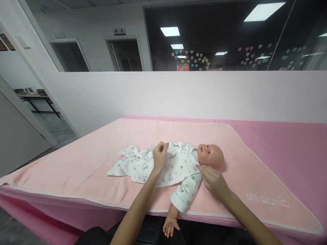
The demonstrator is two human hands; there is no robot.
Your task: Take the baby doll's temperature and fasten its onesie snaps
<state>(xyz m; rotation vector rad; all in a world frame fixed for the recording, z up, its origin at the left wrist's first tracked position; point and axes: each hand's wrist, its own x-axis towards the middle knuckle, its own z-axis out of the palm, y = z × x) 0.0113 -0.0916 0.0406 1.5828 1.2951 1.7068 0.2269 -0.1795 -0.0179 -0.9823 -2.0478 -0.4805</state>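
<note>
A baby doll [211, 155] lies on its back on a light pink blanket [76, 163], head to the right. It wears a white printed romper [178, 166]. My left hand [159, 157] rests on the doll's belly, fingers pinched on the romper's fabric. My right hand [213, 179] touches the romper's collar at the near shoulder, just below the head. One bare doll arm [171, 219] hangs over the near edge of the blanket.
A darker pink cover [288, 143] lies under the blanket on the table. A white partition wall [178, 95] stands right behind the table. At the left an open floor area [51, 126] leads to a doorway.
</note>
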